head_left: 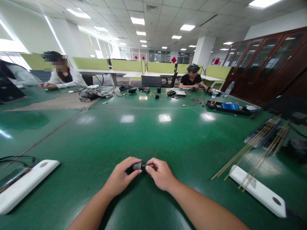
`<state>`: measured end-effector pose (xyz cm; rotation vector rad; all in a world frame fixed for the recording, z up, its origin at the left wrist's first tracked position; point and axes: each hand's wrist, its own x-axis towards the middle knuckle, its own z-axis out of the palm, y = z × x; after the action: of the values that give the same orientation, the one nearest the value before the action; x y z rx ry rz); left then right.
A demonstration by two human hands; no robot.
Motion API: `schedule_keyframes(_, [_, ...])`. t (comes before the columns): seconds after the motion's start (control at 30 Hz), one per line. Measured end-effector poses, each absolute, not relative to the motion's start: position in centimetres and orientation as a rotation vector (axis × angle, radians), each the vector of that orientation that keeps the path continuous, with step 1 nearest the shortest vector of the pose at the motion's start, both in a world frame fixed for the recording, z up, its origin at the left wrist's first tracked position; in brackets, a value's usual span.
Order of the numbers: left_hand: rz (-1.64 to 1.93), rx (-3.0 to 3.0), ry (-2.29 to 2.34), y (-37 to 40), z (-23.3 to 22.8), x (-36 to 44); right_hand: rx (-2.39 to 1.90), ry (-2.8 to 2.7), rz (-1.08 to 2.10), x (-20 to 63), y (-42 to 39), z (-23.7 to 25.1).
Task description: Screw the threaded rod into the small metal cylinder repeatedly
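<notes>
No text, label or number can be read; the red diamond signs [173, 59] on the far windows and pillar are too small and blurred to make out

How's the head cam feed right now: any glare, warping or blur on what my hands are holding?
Head view: ceiling lights throw bright patches of glare on the green table, all beyond the hands. Wide-angle warping bends the edges, so the white bar at right looks stretched. The small dark part, pinched between left hand and right hand, is evenly lit but too small for detail.
</notes>
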<state>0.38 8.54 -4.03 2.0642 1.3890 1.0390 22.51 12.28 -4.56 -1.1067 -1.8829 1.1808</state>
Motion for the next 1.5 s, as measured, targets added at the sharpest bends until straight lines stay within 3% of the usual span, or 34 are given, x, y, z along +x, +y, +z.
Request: schedule_keyframes(1.5, [1.048, 1.889, 1.511, 8.68, -4.61, -0.18, -1.060, -1.853, 1.208, 22.49, 12.59, -5.06])
